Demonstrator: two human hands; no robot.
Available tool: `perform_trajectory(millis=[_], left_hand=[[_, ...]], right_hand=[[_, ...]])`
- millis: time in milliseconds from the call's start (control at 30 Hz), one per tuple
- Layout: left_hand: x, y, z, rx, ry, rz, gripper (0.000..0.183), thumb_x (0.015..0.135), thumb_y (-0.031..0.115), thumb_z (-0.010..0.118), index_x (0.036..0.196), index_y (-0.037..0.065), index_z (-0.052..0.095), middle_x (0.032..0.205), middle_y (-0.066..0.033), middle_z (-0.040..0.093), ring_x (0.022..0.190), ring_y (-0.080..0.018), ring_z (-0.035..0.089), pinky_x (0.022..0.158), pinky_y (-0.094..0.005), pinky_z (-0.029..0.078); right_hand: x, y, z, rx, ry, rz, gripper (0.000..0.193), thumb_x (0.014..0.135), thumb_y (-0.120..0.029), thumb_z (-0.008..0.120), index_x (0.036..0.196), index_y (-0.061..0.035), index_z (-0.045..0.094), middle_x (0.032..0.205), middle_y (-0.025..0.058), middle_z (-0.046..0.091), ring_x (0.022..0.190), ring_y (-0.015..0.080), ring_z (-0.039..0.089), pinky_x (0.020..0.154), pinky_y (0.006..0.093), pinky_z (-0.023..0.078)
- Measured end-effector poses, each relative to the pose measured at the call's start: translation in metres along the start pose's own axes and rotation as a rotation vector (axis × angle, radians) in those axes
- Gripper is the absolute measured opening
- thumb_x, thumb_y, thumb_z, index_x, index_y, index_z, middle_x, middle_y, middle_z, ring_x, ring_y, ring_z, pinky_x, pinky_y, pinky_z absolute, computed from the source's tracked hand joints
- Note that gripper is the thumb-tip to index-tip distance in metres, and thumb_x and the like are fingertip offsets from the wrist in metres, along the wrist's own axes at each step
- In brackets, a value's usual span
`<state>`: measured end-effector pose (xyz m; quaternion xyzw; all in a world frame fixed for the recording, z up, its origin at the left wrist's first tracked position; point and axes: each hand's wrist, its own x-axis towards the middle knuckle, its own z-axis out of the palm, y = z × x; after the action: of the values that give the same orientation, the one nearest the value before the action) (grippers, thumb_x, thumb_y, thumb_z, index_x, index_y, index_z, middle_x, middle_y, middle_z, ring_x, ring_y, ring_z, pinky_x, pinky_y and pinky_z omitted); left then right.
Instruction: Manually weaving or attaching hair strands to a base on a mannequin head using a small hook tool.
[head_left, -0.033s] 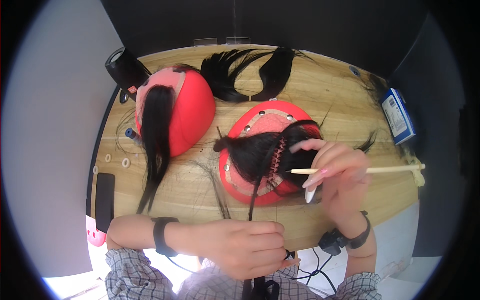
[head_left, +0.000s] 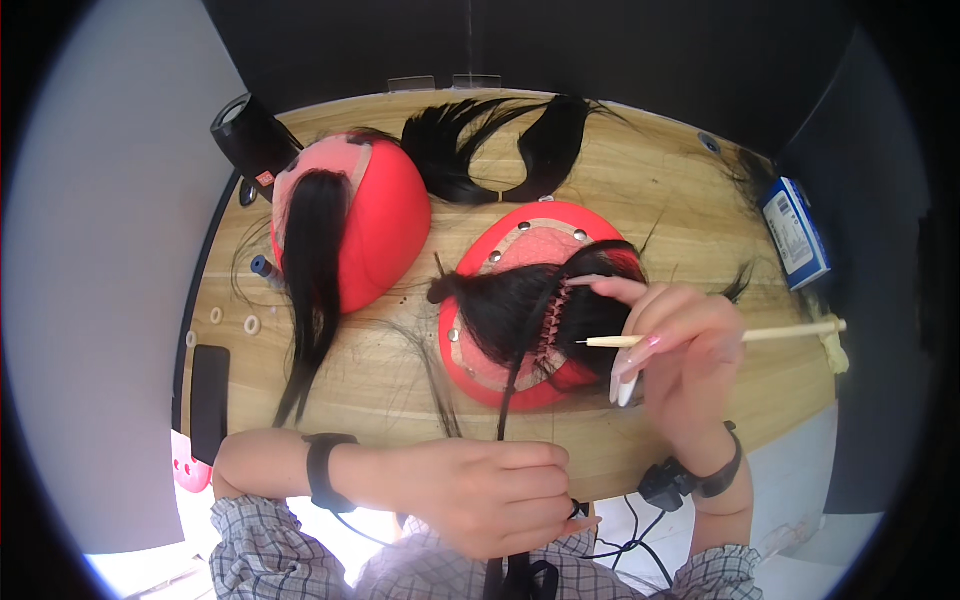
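On the wooden bench (head_left: 690, 190) we see two red dome-shaped wig forms, the nearer red form (head_left: 500, 385) wearing a lace cap with black hair (head_left: 515, 305) on it. Our right hand (head_left: 675, 345) pinches a thin wooden-handled needle tool (head_left: 700, 338) between closed fingers, its tip at the hair. Our left hand (head_left: 490, 495) is clenched around a thin hair strand (head_left: 510, 390) pulled down from the form, while the farther red form (head_left: 385, 225) sits to the left.

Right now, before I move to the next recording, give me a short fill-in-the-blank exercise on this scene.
1. The right hand holds a thin wooden ____ tool.
2. The left hand pulls a strand of ____ hair.
3. Both dome-shaped wig blocks are ____ in colour.
4. The blue box lies on the table's ____ side.

Missing: needle; black; red; right
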<state>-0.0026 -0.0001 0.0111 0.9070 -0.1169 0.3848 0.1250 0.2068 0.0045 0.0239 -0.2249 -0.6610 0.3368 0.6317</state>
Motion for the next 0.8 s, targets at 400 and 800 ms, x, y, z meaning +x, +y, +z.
perform_trajectory(millis=[400, 800], left_hand=[[0.001, -0.001, -0.002, 0.052, 0.002, 0.033, 0.01, 0.08, 0.008, 0.068, 0.083, -0.001, 0.064, 0.074, -0.0029, 0.047, 0.072, -0.0196, 0.052, 0.08, -0.0329, 0.05], [0.0, 0.001, 0.0, 0.061, 0.009, 0.058, 0.012, 0.079, 0.011, 0.066, 0.083, 0.0, 0.064, 0.074, -0.0025, 0.046, 0.073, -0.019, 0.052, 0.073, -0.0313, 0.046]], right_hand=[[0.015, -0.01, 0.009, 0.696, -0.052, 0.205, 0.042, 0.106, -0.044, 0.031, 0.102, -0.0064, 0.05, 0.081, 0.0147, 0.058, 0.056, 0.0209, 0.059, 0.066, 0.0402, 0.055], [0.04, -0.059, -0.009, -0.052, -0.133, 0.093, 0.043, 0.104, -0.043, 0.042, 0.095, -0.0051, 0.059, 0.086, 0.0143, 0.066, 0.053, 0.0132, 0.055, 0.048, 0.0254, 0.044]])
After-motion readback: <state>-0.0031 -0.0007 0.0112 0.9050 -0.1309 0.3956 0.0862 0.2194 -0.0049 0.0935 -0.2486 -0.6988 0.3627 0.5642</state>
